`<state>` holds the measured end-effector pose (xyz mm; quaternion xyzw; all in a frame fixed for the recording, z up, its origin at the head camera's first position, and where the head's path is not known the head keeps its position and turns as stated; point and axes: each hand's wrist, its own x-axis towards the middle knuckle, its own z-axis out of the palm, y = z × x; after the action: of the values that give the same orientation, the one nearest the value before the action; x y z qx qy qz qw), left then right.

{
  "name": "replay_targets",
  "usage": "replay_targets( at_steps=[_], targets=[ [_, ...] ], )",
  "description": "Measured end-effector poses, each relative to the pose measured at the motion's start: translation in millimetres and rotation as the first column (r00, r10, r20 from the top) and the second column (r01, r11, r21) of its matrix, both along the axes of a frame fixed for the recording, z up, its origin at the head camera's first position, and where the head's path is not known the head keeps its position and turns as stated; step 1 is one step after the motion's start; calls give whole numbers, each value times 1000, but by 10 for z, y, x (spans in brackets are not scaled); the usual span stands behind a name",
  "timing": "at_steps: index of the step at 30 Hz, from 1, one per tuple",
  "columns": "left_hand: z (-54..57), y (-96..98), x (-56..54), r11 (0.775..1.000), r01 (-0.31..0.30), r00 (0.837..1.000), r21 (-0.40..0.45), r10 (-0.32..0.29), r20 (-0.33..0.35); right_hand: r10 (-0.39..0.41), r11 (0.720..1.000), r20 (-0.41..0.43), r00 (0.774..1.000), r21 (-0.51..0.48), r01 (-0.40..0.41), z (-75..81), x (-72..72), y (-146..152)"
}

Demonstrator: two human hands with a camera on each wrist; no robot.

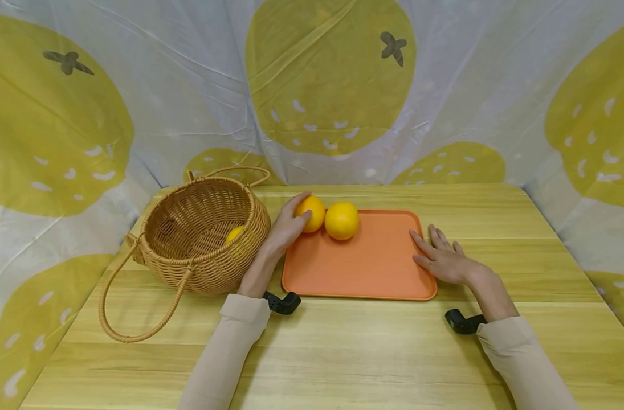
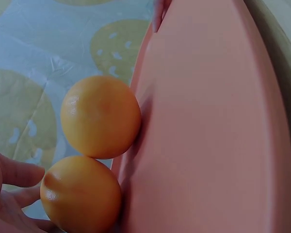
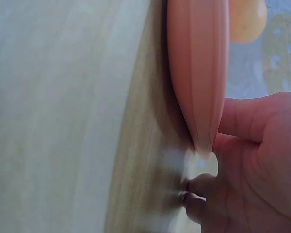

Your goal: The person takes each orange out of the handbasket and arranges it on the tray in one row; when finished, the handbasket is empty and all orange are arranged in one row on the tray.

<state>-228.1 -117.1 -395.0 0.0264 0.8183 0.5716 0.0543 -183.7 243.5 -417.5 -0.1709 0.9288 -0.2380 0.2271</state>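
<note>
Two oranges sit side by side near the far left corner of a coral-coloured tray. My left hand holds the left orange, thumb on its near side and fingers reaching round the far side. Right beside it is the other orange, which the hand leaves free. At the tray's right end, my right hand rests with fingers spread and fairly straight. Its thumb and forefinger lie over the rim, while the other fingertips come down by the table, as the right wrist view shows.
A wicker basket with its two handles folded outward stands left of the tray, close against my left forearm. Inside it lies another orange, partly hidden by the rim. A fruit-patterned cloth hangs behind the wooden table.
</note>
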Motion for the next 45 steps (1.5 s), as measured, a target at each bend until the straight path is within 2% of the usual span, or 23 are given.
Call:
replay_targets(
  at_steps=[4, 8, 11, 13, 15, 17, 20, 23, 26, 27, 30, 33, 36, 38, 41, 45],
  targets=[
    [6, 2, 6, 1000, -1, 1000, -29, 1, -13, 2, 1000, -3, 1000, 0, -2, 6, 2, 7],
    [22, -15, 23, 993, -2, 998, -121, -4, -55, 1, 1000, 0, 1000, -1, -1, -1, 3, 11],
    [68, -37, 49, 979, -5, 996, -203, -14, -91, -1, 1000, 1, 1000, -3, 1, -7, 0, 9],
    [146, -48, 94, 968, 1, 993, -249, -31, -115, -4, 1000, 3, 1000, -3, 4, -7, 0, 7],
    [259, -57, 173, 960, 12, 988, -278, -54, -145, -8, 1000, 5, 1000, -3, 8, -4, 1, 6],
    [404, -85, 299, 957, 37, 982, -288, -89, -169, -8, 1000, 10, 1000, -2, 8, -4, 2, 0],
    [646, -160, 545, 971, 108, 980, -214, -140, -143, -8, 1000, 12, 1000, -3, 8, -5, 3, -4],
    [887, -305, 777, 971, 159, 975, -176, -183, -127, -6, 1000, 11, 1000, -4, 6, -5, 2, -5],
    [1107, -502, 934, 961, 154, 971, -230, -190, -145, -4, 1000, 5, 1000, -4, 4, -7, -2, 0],
    [1168, -579, 965, 952, 143, 968, -270, -191, -163, -3, 1000, 3, 1000, -5, 3, -8, -3, 2],
    [1346, -811, 1033, 933, 125, 971, -336, -185, -153, 1, 1000, -2, 1000, -5, -1, -11, -2, 5],
    [1481, -1032, 1024, 916, 121, 974, -381, -185, -134, 3, 1000, -4, 1000, -6, -3, -13, -5, 11],
    [1579, -1238, 950, 903, 115, 975, -413, -183, -129, 2, 1000, -5, 1000, -7, -2, -11, -5, 11],
    [1630, -1357, 875, 893, 101, 975, -438, -176, -133, 1, 1000, -6, 1000, -8, -1, -9, -3, 9],
    [1686, -1508, 746, 897, 95, 977, -432, -168, -134, 0, 1000, -7, 1000, -8, 0, -7, 1, 4],
    [1719, -1662, 538, 892, 138, 968, -430, -213, -132, 3, 1000, -10, 1000, -6, -3, -7, 5, 3]
  ],
)
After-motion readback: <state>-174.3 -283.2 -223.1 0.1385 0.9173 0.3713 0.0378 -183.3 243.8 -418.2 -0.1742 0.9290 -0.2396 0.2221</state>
